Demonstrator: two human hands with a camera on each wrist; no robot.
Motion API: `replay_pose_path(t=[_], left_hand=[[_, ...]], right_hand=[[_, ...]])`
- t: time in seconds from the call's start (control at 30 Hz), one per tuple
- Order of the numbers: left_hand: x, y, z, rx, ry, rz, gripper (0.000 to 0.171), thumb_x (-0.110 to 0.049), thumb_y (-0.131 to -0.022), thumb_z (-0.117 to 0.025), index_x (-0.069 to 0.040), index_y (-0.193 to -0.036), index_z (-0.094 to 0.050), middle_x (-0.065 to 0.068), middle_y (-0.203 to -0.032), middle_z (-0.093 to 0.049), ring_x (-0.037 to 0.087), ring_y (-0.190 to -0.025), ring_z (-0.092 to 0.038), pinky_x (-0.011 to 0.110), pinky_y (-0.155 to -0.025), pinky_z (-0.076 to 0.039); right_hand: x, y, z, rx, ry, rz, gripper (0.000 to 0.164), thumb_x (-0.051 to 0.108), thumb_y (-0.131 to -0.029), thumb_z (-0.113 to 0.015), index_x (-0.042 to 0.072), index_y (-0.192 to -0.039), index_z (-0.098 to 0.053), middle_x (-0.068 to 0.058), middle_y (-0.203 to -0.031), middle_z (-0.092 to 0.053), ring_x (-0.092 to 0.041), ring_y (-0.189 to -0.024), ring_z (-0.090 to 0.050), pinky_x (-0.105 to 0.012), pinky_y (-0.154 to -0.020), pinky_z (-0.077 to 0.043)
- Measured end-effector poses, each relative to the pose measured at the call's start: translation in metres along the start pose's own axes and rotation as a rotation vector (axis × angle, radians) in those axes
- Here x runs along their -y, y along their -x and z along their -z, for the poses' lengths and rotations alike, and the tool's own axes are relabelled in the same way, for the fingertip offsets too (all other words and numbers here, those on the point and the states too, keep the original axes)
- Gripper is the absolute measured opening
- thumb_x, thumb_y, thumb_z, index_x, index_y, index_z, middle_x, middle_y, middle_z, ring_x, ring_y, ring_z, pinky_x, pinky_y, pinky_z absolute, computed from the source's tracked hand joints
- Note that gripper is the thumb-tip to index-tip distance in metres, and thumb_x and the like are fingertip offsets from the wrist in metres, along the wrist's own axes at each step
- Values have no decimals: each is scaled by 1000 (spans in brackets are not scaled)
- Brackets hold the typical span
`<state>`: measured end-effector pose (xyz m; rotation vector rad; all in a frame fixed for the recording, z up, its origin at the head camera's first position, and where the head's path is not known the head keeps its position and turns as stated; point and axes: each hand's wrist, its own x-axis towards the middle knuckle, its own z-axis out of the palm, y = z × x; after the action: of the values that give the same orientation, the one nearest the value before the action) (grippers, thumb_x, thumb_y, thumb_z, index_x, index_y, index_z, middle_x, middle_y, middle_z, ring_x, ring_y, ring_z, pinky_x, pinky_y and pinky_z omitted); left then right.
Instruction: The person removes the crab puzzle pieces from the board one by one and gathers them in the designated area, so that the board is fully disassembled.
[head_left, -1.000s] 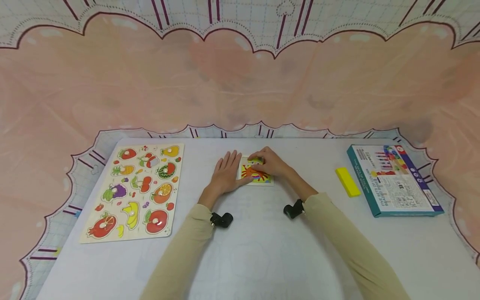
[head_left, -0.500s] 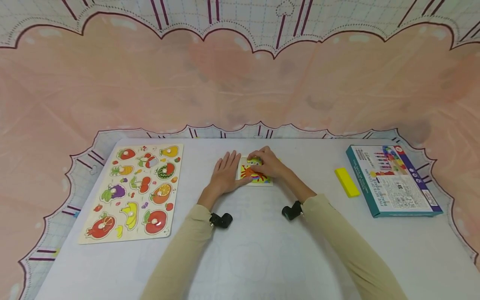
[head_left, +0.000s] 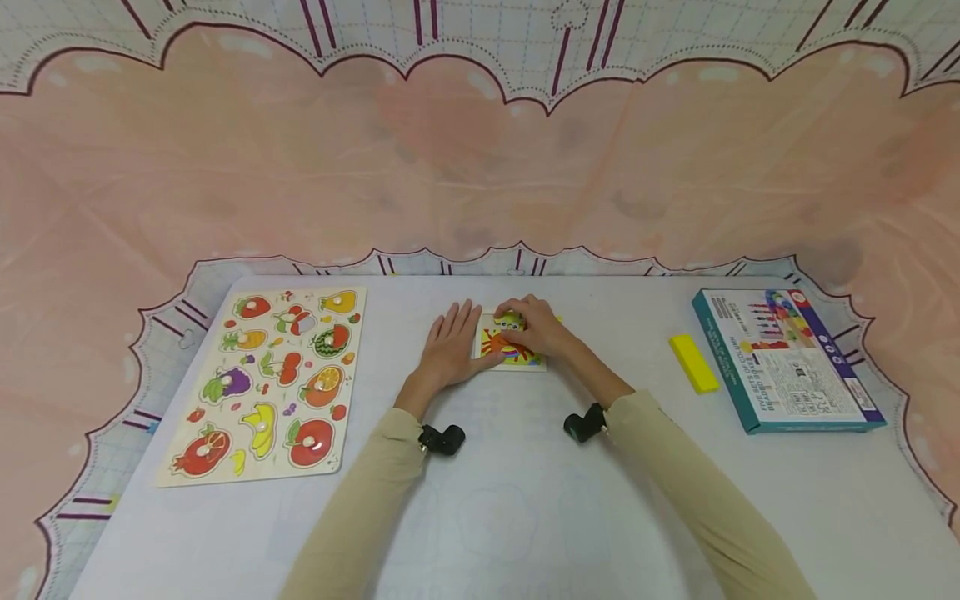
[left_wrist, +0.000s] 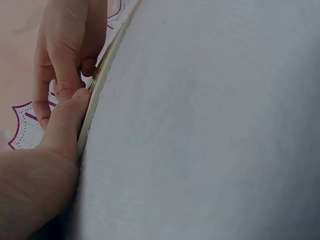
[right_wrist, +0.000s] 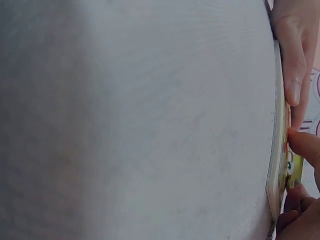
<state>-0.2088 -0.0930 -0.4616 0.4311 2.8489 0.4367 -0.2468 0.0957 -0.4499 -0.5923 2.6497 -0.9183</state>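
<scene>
A small picture puzzle [head_left: 498, 343] with an orange figure on a yellow ground lies on the white table in front of me. My left hand [head_left: 450, 346] rests flat along its left side, fingers straight, thumb at the near edge. Over the upper right part bends my right hand [head_left: 540, 325], thumb and curled fingers pinching a yellow-green puzzle piece [head_left: 509, 321] with a printed eye. In the right wrist view this piece [right_wrist: 292, 165] sits tilted between thumb and fingers, close over the board. The hand hides the puzzle's upper right corner.
A wooden fruit puzzle board [head_left: 255, 392] with knobbed pieces lies at the left. To the right are a yellow block [head_left: 694, 363] and a flat teal-edged box [head_left: 795, 358]. A patterned curtain [head_left: 480, 175] hangs behind the table's far edge.
My right hand has shifted very slightly, and a bit of yellow now shows beyond its back. My left hand has stayed in place.
</scene>
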Motion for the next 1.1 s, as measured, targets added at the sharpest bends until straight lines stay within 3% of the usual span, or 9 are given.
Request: replay_pose_path(t=[0.5,0.87,1.1], left_hand=[[0,1,2,1,20,4,96,-64,-90,-51,-11,-157,-9,10,-166,-3,29,-154,1,49,-124,-3],[-1,2,1,1,21,1,95,-64,-89,-52,-11,-157,-11,9,-166,-4,29,-154,0,49,-124,-4],[-1,3,1,1,14,3,95,-64,-90,-51,-11,-157,-11,9,-166,-4,29,-154,1,49,-124,-4]], right_hand=[[-2,-1,-1,-12,-26,-5,30,22,-95,-62,16,-124,-61,-16,-123,-58,-30,-106,-42,-31,-79,-34],[1,2,0,0,-33,-44,34,23,-95,-61,17,-129,-61,-16,-125,-57,-29,-109,-41,-32,-80,-37],[0,2,-2,-22,-33,-8,34,21,-94,-61,16,-128,-62,-16,-124,-58,-29,-108,-42,-31,-78,-38]])
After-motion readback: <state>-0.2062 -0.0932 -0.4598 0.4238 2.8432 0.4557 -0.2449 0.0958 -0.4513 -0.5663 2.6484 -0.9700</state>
